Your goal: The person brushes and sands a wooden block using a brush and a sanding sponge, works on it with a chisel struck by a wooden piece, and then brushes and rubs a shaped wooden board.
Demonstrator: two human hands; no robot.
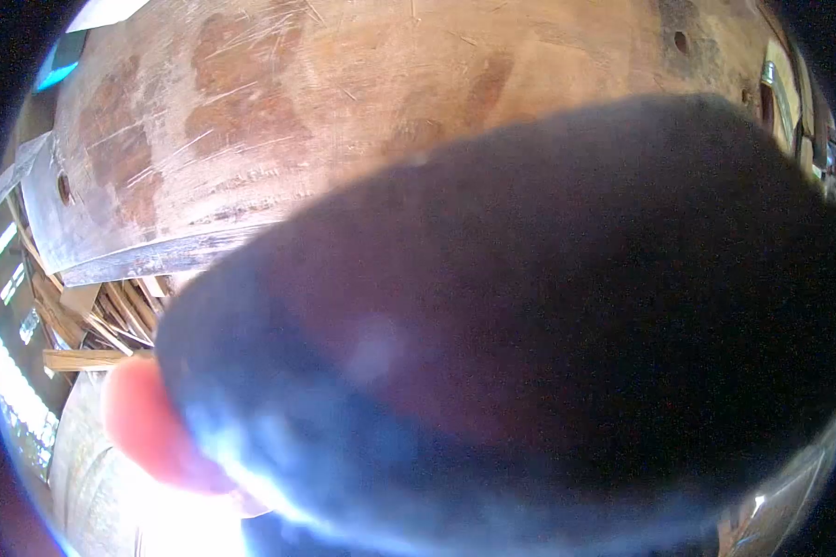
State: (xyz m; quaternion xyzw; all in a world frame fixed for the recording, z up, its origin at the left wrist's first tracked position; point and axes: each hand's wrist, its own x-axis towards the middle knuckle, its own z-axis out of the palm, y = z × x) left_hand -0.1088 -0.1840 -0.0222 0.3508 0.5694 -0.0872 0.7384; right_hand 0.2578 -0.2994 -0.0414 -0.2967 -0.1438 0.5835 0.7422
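A large dark, blurred shape (529, 306) is very close to the camera and covers most of the middle and right of the view. What it is cannot be made out. At its lower left edge shows a pink, out-of-focus patch (153, 427) that looks like a fingertip; which hand it belongs to is unclear. Behind the shape lies a worn wooden surface (362, 84) with scratches and darker stains. Neither hand can be clearly seen, nor anything held.
Thin wooden sticks and offcuts (125, 311) lie beyond the left end of the wooden surface. A short wooden strip (84, 359) is below them. Bright light washes out the lower left. Small unclear items (769, 88) stand at the upper right edge.
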